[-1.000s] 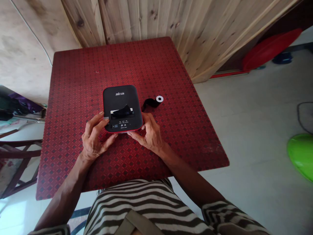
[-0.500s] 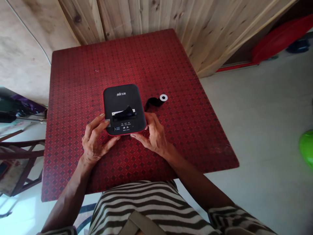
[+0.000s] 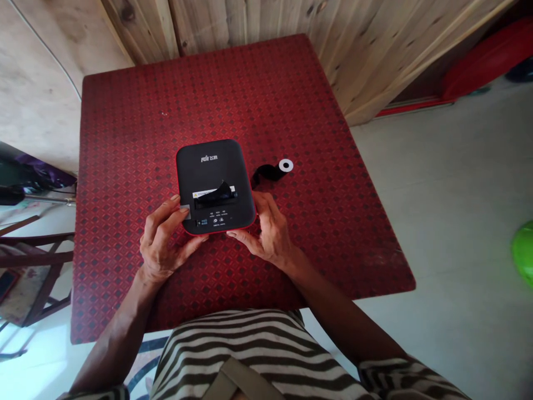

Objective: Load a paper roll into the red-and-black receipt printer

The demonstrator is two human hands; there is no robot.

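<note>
A flat black device (image 3: 212, 166) with rounded corners and a red rim is held between both hands above the red table, its printed face up. From a slot with a white label pokes a short black strip (image 3: 220, 191). My left hand (image 3: 162, 239) grips the near left corner; its fingers press a small grey piece (image 3: 185, 212) against that corner, and its thumb lies at the near edge. My right hand (image 3: 270, 228) is wrapped round the near right corner, thumb at the front. To the right lies a black band (image 3: 268, 173) ending in a white ring (image 3: 286, 165); its other end is hidden behind the device.
The red patterned table (image 3: 333, 222) spans the middle, against a wooden plank wall (image 3: 250, 25). A dark wooden chair (image 3: 37, 255) stands to the left. On the right floor are a green round object (image 3: 523, 253) and, farther back, a red one (image 3: 491, 58).
The view has shifted slightly, and the device appears a little farther right and larger. Both hands keep the same hold on it.
</note>
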